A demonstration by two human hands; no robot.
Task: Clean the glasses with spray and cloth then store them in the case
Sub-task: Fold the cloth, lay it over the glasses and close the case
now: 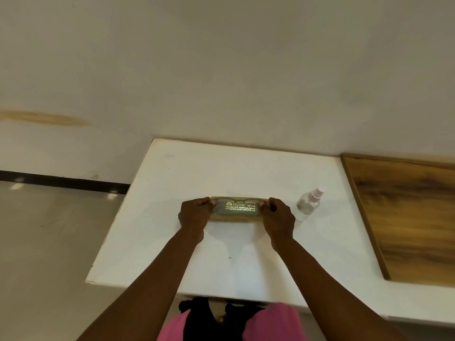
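Note:
A tan glasses case [237,209] with a see-through lid and gold lettering lies flat on the white table [221,254]. Lens shapes of the glasses show faintly through the lid. My left hand [195,214] grips the case's left end, fingers curled over it. My right hand [277,216] grips the right end the same way. A small clear spray bottle [308,205] with a pale pink top stands just right of my right hand. No cloth is visible.
A wood-grain panel [406,217] adjoins the table on the right. A white wall rises behind the table. Grey floor [49,242] lies to the left, beyond the table edge. Pink clothing [270,321] shows below the near edge.

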